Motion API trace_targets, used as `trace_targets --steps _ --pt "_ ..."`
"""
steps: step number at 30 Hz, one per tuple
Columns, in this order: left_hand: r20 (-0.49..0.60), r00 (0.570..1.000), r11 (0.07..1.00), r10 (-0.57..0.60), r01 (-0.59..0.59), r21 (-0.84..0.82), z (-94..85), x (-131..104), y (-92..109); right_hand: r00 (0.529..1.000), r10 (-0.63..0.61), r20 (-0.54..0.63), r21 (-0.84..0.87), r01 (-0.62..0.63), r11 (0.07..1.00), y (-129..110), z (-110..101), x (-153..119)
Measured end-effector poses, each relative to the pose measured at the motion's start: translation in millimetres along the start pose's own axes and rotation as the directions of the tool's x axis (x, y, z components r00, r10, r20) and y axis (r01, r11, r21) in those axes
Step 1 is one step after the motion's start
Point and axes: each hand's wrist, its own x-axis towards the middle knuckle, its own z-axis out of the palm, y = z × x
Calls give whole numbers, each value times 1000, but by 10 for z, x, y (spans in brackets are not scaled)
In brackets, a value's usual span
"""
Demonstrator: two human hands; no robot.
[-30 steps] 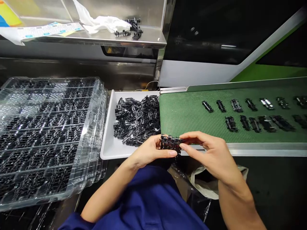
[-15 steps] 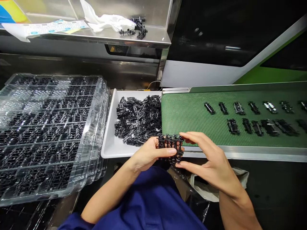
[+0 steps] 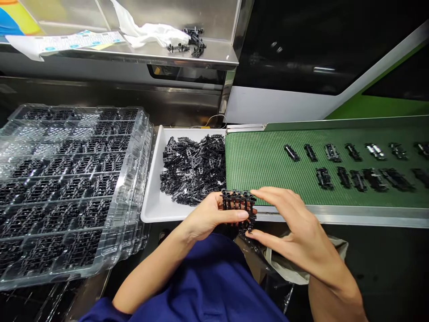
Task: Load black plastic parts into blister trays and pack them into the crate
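Black parts [image 3: 237,196], held as a side-by-side row in both hands, above the near edge where the white bin [image 3: 152,188] meets the green belt [image 3: 254,161]. Left hand [image 3: 208,215]: clamped on the row, thumb across the front, fingers behind. Right hand [image 3: 298,228]: thumb and forefinger bracket the rightmost part, appearing clamped on its lower and upper ends; firmness cannot be told. Change over the last second: the row now faces the camera instead of lying foreshortened, and the right grip spans end to end rather than pinching a corner. Reading: this probably steadies the row's right side. Nearby: loose pieces [image 3: 194,167] heaped in the bin; dark items [image 3: 324,178] on the belt.
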Motion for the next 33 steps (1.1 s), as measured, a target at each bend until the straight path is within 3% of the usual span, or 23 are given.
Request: trace_targets --steps 8,11,15,18,20,33 --pt "-5 1000 997 -18 18 -70 17 30 -29 999 -14 -28 -19 14 1000 14 98 16" --pt "-11 1000 997 -27 26 -67 14 35 -30 999 16 -31 56 -14 998 60 106 23" --pt "7 997 977 79 -79 199 -3 30 3 995 71 76 363 -94 927 131 20 80" --pt "46 980 865 195 -194 463 -8 28 35 985 174 5 460 -157 874 134 5 156" --pt "72 969 803 235 -236 547 -7 25 51 978 204 -41 473 -161 866 113 32 195" --pt "132 961 760 245 -274 589 27 9 95 990 138 -39 497 -101 862 -5 132 282"
